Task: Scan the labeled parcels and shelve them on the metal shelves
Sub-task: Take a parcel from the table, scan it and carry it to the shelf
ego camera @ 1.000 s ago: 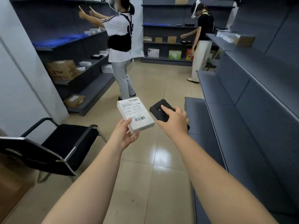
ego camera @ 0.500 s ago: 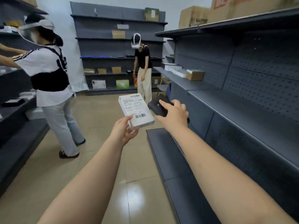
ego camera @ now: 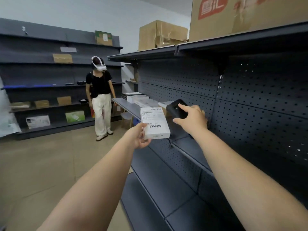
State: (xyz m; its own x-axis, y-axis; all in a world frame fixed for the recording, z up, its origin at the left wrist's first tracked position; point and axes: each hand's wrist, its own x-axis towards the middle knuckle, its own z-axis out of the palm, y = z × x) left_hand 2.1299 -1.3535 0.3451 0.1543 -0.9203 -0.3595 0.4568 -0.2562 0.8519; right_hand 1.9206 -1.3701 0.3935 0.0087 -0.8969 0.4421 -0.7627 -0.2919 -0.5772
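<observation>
**A:** Parcel [ego camera: 155, 122] — where is it, and who has it?

**B:** It's in my left hand [ego camera: 139, 137], fingers and thumb curled round its lower left corner, label and barcode facing up at me. It sits in the air just off the front edge of the middle shelf [ego camera: 191, 147], not yet on it.

**A:** And the other hand?

**B:** My right hand [ego camera: 191, 119] grips the black scanner [ego camera: 177, 109], index finger laid on top, just beside the parcel's right edge.

**A:** How far along are we?

**B:** I judge this one is at the scan stage; I can't tell whether it has registered. Shelving it is left. Farther along the same shelf lie white boxes [ego camera: 138, 98], so some look done already.

**A:** Room to move?

**B:** Plenty. The middle shelf under my right hand is bare back to the pegboard [ego camera: 250, 100]. I'd watch its front lip, and the top shelf [ego camera: 216, 45] overhanging above. Another person [ego camera: 100, 97] stands well apart on the aisle floor.
</observation>
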